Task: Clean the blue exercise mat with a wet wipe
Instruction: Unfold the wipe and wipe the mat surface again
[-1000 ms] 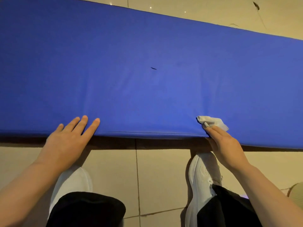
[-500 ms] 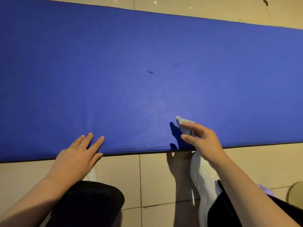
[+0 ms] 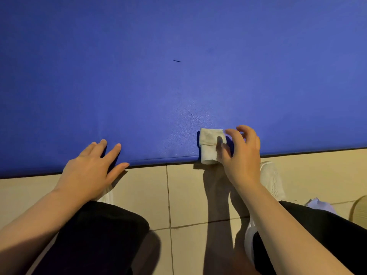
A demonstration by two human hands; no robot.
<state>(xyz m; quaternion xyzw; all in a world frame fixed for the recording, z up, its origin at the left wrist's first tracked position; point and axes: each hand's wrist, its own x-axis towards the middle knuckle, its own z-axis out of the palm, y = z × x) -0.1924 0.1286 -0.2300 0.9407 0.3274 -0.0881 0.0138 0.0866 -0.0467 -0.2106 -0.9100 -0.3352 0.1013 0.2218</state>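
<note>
Head view: the right hand [image 3: 241, 155] has swung the folded wet wipe [image 3: 209, 145] leftward along the near edge of the blue exercise mat [image 3: 178, 86], its fingers [image 3: 221, 144] now pinching the wipe, which hangs over the mat's edge toward the floor [image 3: 184, 195]. The left hand [image 3: 91, 167] has stayed flat, fingers released, bracing the mat. Likely the edge strip is being wiped; the dark speck [image 3: 177, 61] remains.
</note>
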